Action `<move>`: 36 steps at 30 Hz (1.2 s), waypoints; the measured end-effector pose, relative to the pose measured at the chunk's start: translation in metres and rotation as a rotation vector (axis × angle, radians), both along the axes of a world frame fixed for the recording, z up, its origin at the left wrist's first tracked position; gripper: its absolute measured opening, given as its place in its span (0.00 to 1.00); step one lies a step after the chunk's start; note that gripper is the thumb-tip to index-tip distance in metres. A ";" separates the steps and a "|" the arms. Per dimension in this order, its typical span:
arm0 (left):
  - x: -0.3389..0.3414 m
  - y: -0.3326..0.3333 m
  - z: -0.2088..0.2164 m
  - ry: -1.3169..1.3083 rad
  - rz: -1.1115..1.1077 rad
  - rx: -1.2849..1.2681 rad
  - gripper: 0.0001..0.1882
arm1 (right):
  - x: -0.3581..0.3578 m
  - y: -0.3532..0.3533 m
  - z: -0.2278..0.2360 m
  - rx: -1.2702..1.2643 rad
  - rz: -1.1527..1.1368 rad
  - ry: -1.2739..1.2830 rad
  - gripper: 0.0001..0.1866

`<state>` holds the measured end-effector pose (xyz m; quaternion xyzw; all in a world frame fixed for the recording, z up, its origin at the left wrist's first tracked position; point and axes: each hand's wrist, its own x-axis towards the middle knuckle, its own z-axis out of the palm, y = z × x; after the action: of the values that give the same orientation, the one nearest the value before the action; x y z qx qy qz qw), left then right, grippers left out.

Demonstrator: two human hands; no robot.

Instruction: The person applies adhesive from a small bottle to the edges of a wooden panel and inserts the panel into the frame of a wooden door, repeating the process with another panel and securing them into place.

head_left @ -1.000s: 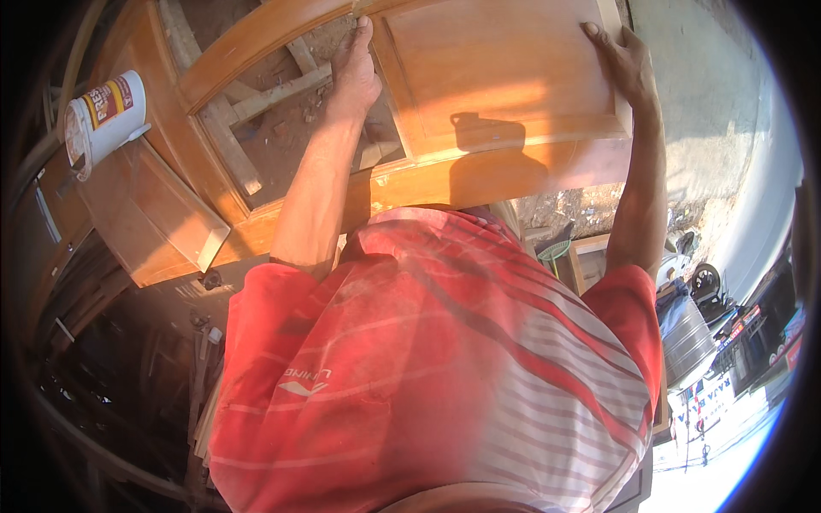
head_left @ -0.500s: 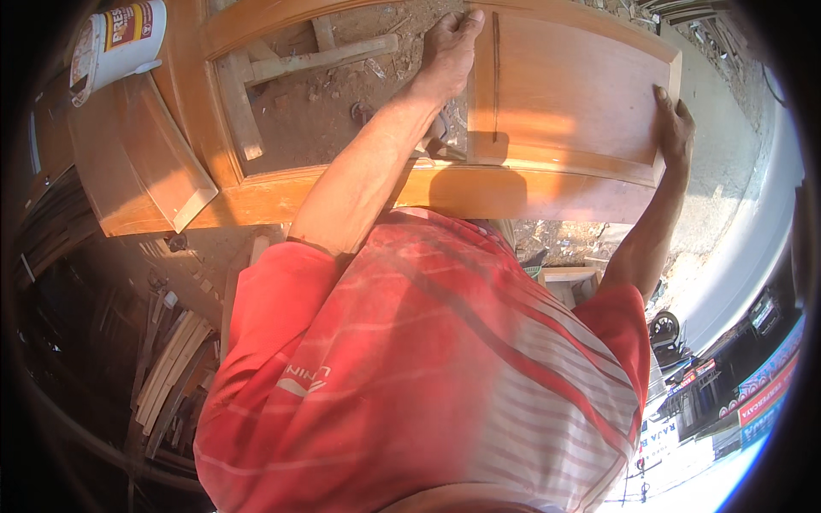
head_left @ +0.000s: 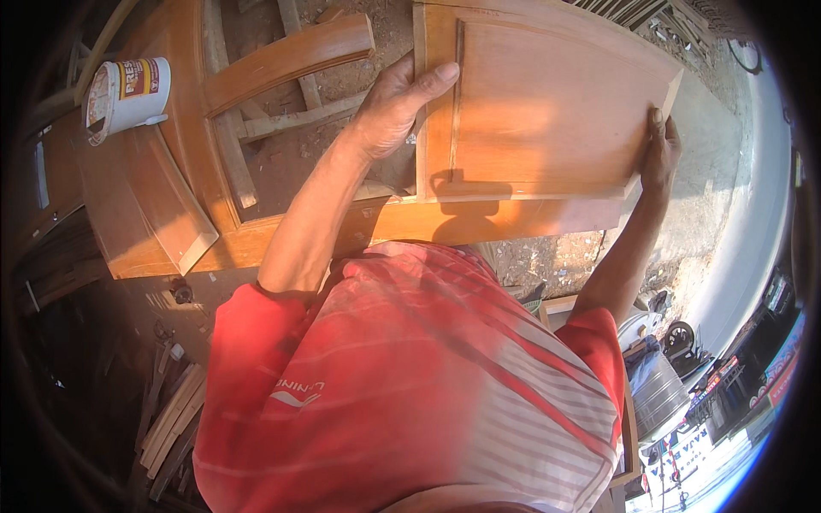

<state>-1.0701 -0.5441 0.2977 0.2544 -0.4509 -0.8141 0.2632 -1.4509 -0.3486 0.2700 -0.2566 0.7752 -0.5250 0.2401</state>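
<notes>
In the head view, the wooden panel (head_left: 547, 111) lay directly between the two hands, its length running roughly left to right across the person's front, with its lower edge in line with, and overlapping, the long near rail (head_left: 398, 221) of a door-like frame; whether it rested on that rail or hung just above could not be told. The left hand (head_left: 393, 111) gripped the left edge, thumb pressed on the upper face and the other fingers curled out of sight. The right hand (head_left: 660, 154) was closed round the right end near its lower corner, its fingers only partly visible. Both hands touched the panel, so neither was nearer; the left sat farther up the picture, beside the frame's open bay and close to the free end of a curved rail (head_left: 295, 61).
</notes>
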 end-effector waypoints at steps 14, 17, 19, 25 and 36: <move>0.076 0.062 0.150 -0.180 0.317 -0.849 0.26 | 0.161 -0.105 -0.045 -0.117 0.284 -0.203 0.42; 0.104 0.066 0.154 -0.185 0.306 -0.825 0.30 | 0.197 -0.110 -0.039 -0.123 0.370 -0.251 0.41; 0.131 0.071 0.162 -0.292 0.332 -0.639 0.32 | 0.220 -0.104 -0.033 -0.033 0.364 -0.252 0.39; 0.182 0.083 0.189 -0.294 0.399 -0.678 0.23 | 0.305 -0.101 -0.023 -0.088 0.381 -0.364 0.41; 0.217 0.092 0.219 -0.497 0.363 -0.834 0.18 | 0.364 -0.077 -0.023 0.064 0.579 -0.530 0.41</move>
<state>-0.8529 -0.4523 0.5169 0.3876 -0.7346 -0.4213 0.3642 -1.0871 -0.4256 0.2474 -0.3125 0.5979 -0.4592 0.5779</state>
